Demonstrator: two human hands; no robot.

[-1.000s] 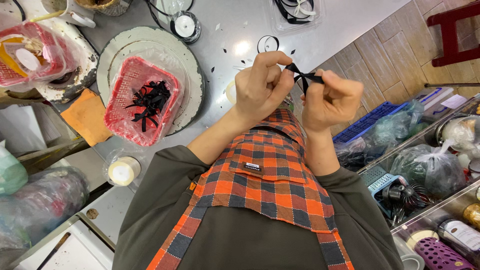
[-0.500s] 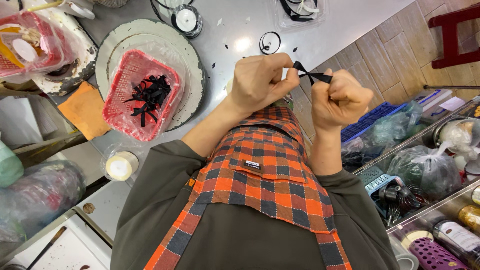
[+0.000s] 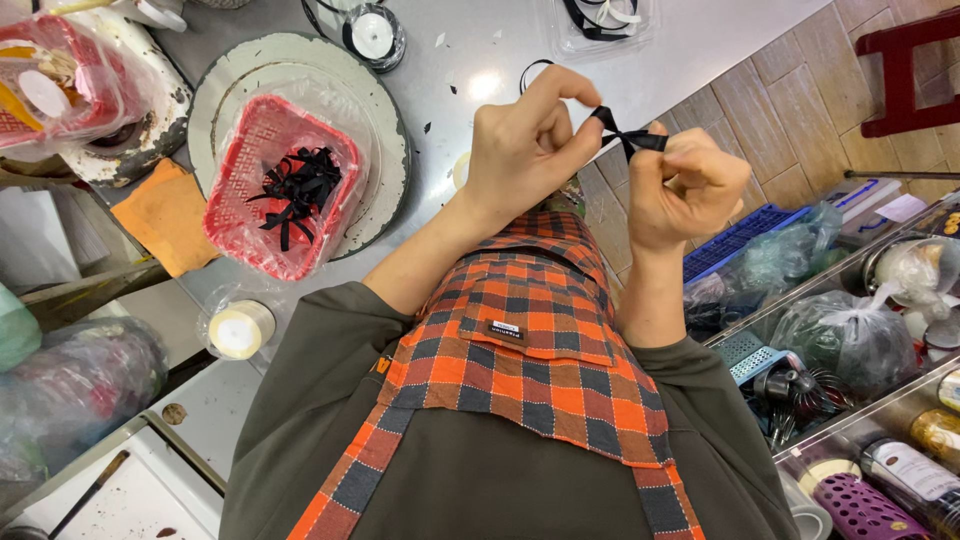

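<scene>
left hand: your left hand [image 3: 525, 150] was held above the near edge of the worktop [image 3: 650, 55], thumb and forefinger pinched narrow on one end of the black ribbon bow [image 3: 625, 135], the other fingers curled.
right hand: your right hand [image 3: 690, 185] sat just beside it, out past the worktop's near edge, fingers closed on the bow's other end.
bow in hand: one, small and black, stretched between your two hands, touching both.
finished bows: a heap of black bows [image 3: 300, 190] lay in one red basket [image 3: 280, 185]; you could not count them singly.
basket's place: lined with clear plastic, on a round white board [image 3: 390, 150] toward the left edge of the worktop.
second red basket: one [image 3: 50, 85], bagged, at the far left corner.
ribbon spools: two in view, one white roll [image 3: 375, 35] at the far edge, one cream roll [image 3: 238, 328] near your left elbow.
apron: one, checked orange and grey [image 3: 530, 360].
</scene>
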